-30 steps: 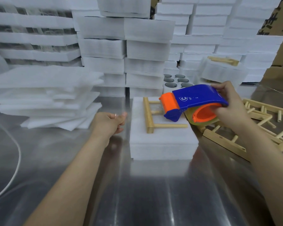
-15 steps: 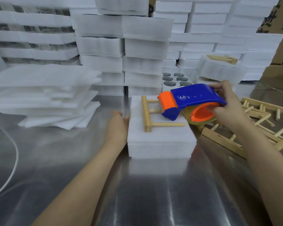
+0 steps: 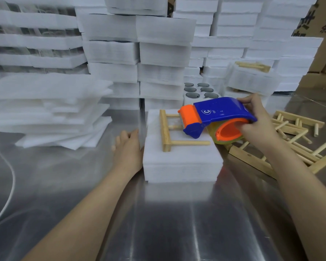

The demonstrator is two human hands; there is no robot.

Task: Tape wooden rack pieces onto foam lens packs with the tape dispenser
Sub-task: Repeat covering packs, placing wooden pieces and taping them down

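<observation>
Seen from the head camera: a white foam pack (image 3: 181, 161) sits on the steel worktop (image 3: 158, 213), with a wooden rack piece (image 3: 166, 130) lying flat on top. The rack's long rail runs away from me, and its pegs point right.

My right hand (image 3: 258, 119) has its grip wrapped around a blue and orange tape dispenser (image 3: 220, 112). The dispenser's orange nose points left over the pegs, and I cannot tell whether it touches them. The rack therefore lies left of that grip and just below it.

My left hand (image 3: 129, 147) is released, with straight fingers flat against the pack's left wall. I judge the tape should be pulled across the rail. Loose rack pieces (image 3: 290, 144) lie to the right.
</observation>
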